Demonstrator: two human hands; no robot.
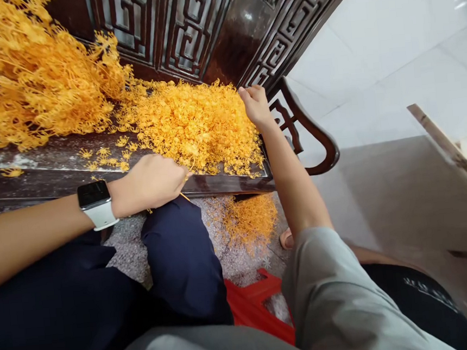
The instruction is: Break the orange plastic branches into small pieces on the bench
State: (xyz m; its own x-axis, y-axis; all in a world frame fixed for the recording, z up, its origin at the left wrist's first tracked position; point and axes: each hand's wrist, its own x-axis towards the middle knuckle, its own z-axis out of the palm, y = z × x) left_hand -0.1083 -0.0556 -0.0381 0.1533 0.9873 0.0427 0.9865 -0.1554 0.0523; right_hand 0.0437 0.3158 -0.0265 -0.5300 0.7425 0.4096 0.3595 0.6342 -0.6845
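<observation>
A heap of small orange plastic flower pieces lies on a dark wooden bench. My left hand, with a white-strapped watch on its wrist, rests at the bench's front edge. It is closed on a thin orange stem that pokes out below the fingers. My right hand reaches to the far right edge of the heap. Its fingers are curled in against the pieces, and what they hold is hidden.
A large bundle of orange branched sprigs fills the bench's left end, against the carved dark backrest. More orange pieces lie on the speckled floor below. A red plastic stool stands by my knees. White floor tiles spread to the right.
</observation>
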